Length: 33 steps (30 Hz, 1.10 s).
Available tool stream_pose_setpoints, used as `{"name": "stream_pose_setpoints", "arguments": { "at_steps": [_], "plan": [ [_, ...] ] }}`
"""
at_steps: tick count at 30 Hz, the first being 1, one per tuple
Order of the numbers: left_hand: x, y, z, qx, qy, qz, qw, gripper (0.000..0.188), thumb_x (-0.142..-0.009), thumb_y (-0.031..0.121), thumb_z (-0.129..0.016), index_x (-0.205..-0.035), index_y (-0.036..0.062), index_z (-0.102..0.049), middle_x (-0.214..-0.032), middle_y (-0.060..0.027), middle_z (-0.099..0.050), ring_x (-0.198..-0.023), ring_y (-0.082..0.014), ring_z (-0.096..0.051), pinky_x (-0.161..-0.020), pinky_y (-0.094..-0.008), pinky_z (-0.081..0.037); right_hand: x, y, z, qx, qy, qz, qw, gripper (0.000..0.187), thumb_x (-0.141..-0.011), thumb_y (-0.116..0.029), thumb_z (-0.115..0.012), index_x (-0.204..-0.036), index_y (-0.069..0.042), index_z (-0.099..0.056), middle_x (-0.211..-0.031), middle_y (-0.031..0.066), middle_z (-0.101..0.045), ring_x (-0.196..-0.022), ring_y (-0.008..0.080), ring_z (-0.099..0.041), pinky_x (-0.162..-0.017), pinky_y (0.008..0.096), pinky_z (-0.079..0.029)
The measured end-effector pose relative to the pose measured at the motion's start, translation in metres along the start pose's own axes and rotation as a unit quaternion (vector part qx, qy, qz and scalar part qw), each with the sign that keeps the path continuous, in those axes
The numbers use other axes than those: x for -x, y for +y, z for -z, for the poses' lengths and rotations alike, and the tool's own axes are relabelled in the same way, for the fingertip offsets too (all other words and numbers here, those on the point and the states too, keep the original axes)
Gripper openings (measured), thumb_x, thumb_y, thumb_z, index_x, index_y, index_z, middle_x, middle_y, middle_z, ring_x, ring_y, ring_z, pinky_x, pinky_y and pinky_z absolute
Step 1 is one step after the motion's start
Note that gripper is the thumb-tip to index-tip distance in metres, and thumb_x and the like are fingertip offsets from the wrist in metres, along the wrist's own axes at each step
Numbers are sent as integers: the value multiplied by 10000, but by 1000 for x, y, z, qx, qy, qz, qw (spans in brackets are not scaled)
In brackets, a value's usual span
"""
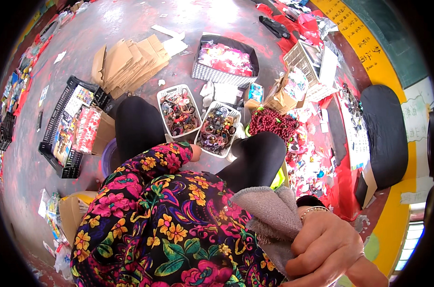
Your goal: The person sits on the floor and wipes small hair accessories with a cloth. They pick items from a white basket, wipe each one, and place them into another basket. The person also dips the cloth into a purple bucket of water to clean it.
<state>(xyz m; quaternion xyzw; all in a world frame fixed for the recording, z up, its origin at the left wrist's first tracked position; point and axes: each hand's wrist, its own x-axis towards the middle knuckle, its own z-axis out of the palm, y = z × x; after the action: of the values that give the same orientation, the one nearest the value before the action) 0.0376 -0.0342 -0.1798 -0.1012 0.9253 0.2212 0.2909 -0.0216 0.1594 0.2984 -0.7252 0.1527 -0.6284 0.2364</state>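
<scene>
We find the grey cloth (273, 215) at the lower right of the frame, bunched in our right hand (324, 251), its free end spreading up and to the left over the flowered dress (164, 225) that fills the bottom middle. As we judge it, the likeliest trouble is that the loose end of the cloth slips or drags: only one edge is pinched, so the rest hangs free and could catch on the lap or trail down toward the clutter on the floor. The right hand is curled tightly closed around the cloth, fingers folded over the gathered edge, with a thin bracelet (312, 209) at the wrist just above it. Our left hand (195, 152) shows only as a small patch past the end of the flowered sleeve, near the middle of the frame between the two dark knees; we cannot tell whether it is open or closed, nor whether it touches anything. Just above it sit two white baskets, one (179, 110) left of the other (218, 128), both full of dark mixed hair bands, so a careless reach there could tip a rim. Farther up the frame stands a larger grey basket (225, 60) with pink and red goods, and to its left a pile of flattened cardboard (128, 60). A heap of dark red beads (273, 123) lies right of centre, and a black crate (66, 126) of packets sits at the left.
</scene>
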Motion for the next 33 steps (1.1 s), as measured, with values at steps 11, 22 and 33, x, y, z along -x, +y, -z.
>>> {"name": "stream_pose_setpoints", "arguments": {
  "at_steps": [11, 22, 33],
  "plan": [
    [-2, -4, -19, 27, -31, 9, 999, 245, -724, 259, -527, -844, 88, -655, -842, -150, -629, -819, -320, -602, -732, -421, -473, 0, 10, 8, 7, 90, -36, 995, 721, -729, 55, -570, -1228, -441, -415, -607, 61, -553, -371, 80, -387, -348, 199, -235],
    [-5, -3, -18, 31, -31, 1, 999, 223, -727, 285, -561, -818, 96, -638, -835, -134, -627, -818, -311, -598, -720, -411, -469, -5, 13, 18, -36, 63, -44, 996, 616, -726, 60, -568, -1137, -395, -505, -622, 52, -551, -389, 76, -377, -351, 199, -238],
    [1, 12, -7, 37, -34, -13, 999, 227, -726, 260, -552, -830, 77, -636, -840, -142, -631, -831, -314, -602, -745, -407, -470, 38, 68, 46, -195, -98, -134, 967, 177, -801, -113, -606, -904, 30, -589, -733, 109, -580, -566, 221, -533, -474, 296, -405]
  ]
}}
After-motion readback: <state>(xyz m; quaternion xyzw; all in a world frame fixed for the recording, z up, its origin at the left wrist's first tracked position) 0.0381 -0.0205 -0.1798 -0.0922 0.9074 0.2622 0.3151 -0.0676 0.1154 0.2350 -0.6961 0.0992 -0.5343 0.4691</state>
